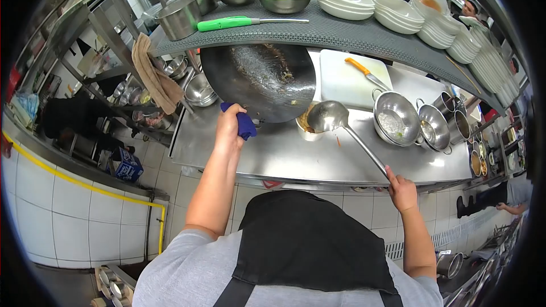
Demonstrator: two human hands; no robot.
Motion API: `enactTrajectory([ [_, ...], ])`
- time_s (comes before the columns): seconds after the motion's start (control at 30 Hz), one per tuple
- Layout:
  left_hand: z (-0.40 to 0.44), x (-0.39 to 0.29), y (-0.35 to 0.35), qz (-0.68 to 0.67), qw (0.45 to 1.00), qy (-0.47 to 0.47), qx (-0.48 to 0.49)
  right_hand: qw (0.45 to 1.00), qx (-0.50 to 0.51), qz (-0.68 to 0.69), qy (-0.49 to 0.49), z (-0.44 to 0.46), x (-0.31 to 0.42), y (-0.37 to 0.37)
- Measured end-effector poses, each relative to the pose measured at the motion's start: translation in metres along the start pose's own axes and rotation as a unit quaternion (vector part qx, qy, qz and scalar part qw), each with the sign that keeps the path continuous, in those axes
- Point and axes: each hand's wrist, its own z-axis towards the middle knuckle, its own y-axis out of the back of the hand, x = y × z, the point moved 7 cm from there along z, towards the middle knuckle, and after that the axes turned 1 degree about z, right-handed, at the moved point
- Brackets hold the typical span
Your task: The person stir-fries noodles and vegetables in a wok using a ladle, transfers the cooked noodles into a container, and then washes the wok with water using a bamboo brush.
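Note:
My left hand [228,128] is closed on a folded dark blue cloth [245,126] at the near rim of a large black wok [227,88]. The wok tilts toward the right, with scraps of food and an oily sheen inside. In my right hand [402,192], the fingers wrap round the end of a long steel ladle [364,150]. Its bowl hangs over a white bowl [304,132], partly hidden behind it, which has brown food in it. An orange bit of food lies on the steel counter [273,156] beside the ladle.
A white cutting board [341,91] carries an orange-handled knife [364,70]. Steel strainers [396,115] stand to the right. Overhead, a shelf [250,35] holds steel bowls, a green-handled tool [227,23] and stacked white dishes [344,0]. Other people stand at far left and right.

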Motion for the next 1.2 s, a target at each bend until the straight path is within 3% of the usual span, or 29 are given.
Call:
enactTrajectory([
  [0.1, 0.004, -0.005, 0.004, -0.007, 1.000, 0.007, -0.002, 1.000, 0.009, -0.004, -0.026, -0.008, 0.013, -0.001],
  [0.27, 0.016, -0.009, 0.021, -0.025, 0.998, 0.039, 0.035, 0.982, -0.072, 0.124, -0.123, -0.020, 0.048, 0.000],
  [0.5, 0.023, -0.022, 0.055, -0.010, 0.983, 0.161, 0.092, 0.938, -0.123, 0.198, -0.255, -0.016, 0.151, 0.025],
  [0.57, 0.022, -0.024, 0.065, -0.013, 0.972, 0.191, 0.136, 0.888, -0.096, 0.287, -0.346, -0.025, 0.191, 0.013],
  [0.63, 0.017, -0.018, 0.078, 0.007, 0.946, 0.263, 0.187, 0.885, -0.126, 0.287, -0.344, -0.030, 0.238, -0.017],
  [0.7, -0.003, -0.017, 0.086, 0.042, 0.923, 0.319, 0.211, 0.794, -0.115, 0.408, -0.436, -0.044, 0.274, -0.084],
  [0.77, -0.030, -0.007, 0.093, 0.103, 0.890, 0.346, 0.279, 0.688, -0.062, 0.446, -0.569, -0.062, 0.312, -0.102],
  [0.8, -0.045, -0.004, 0.093, 0.103, 0.885, 0.330, 0.311, 0.719, -0.039, 0.403, -0.565, -0.064, 0.330, -0.079],
  [0.83, -0.060, 0.004, 0.094, 0.078, 0.873, 0.355, 0.325, 0.715, -0.046, 0.401, -0.571, -0.075, 0.343, -0.073],
  [0.9, -0.084, 0.008, 0.093, 0.118, 0.837, 0.362, 0.394, 0.598, -0.135, 0.429, -0.663, -0.142, 0.375, -0.071],
  [0.97, -0.111, 0.024, 0.093, 0.156, 0.765, 0.424, 0.458, 0.641, -0.202, 0.310, -0.672, -0.201, 0.403, -0.050],
  [1.07, -0.164, 0.051, 0.088, 0.190, 0.678, 0.462, 0.539, 0.594, -0.256, 0.239, -0.724, -0.305, 0.463, -0.049],
  [1.2, -0.252, 0.079, 0.096, 0.282, 0.535, 0.518, 0.606, 0.524, -0.338, 0.141, -0.769, -0.367, 0.574, -0.006],
])
